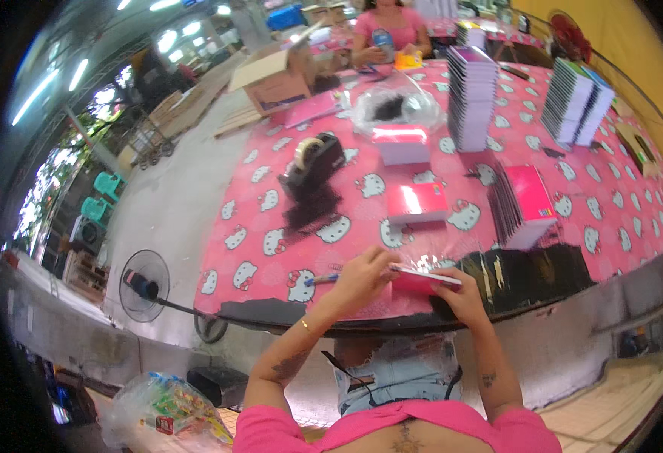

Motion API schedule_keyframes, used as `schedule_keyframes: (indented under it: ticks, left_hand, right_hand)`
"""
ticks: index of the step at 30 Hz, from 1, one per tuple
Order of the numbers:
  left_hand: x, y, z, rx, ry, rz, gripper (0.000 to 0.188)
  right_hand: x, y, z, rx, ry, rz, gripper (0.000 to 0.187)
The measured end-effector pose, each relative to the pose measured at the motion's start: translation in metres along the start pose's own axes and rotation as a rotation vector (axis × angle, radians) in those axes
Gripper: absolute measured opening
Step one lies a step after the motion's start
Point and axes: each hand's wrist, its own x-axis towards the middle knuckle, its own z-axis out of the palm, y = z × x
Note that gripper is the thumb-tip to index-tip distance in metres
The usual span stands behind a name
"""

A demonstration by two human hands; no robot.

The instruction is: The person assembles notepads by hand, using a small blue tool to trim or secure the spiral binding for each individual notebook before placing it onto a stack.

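Note:
At the table's near edge I hold a thin pink notebook with pale page edges, tilted toward me. My right hand is closed around its right end. My left hand pinches at its upper left corner, where the fingertips partly hide what they grip. Shiny clear plastic lies just beyond the notebook. A blue pen rests left of my left hand. Farther back are a small pink stack of notebooks and another pink stack.
A black tape dispenser stands at the left. Tall notebook stacks and a leaning pink row occupy the right. Behind are a plastic bag, a cardboard box and a person in pink. A fan stands left.

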Motion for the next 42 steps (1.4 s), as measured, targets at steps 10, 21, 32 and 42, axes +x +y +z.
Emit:
schedule_keyframes:
  ticks: [10, 21, 32, 42]
  left_hand:
    - [-0.002, -0.006, 0.005, 0.021, 0.105, 0.167, 0.025]
    - [-0.009, -0.012, 0.011, 0.269, 0.058, 0.25, 0.025]
    - [-0.029, 0.023, 0.062, 0.667, 0.339, 0.14, 0.088]
    - [-0.047, 0.043, 0.073, 0.482, 0.208, 0.201, 0.093]
  right_hand:
    - [-0.007, 0.004, -0.001, 0.101, -0.006, -0.035, 0.025]
    - [-0.017, -0.012, 0.008, -0.004, -0.048, 0.006, 0.026]
    - [-0.025, -0.041, 0.019, 0.247, 0.281, -0.039, 0.027]
    - [-0.028, -0.049, 0.015, 0.284, 0.281, -0.017, 0.029]
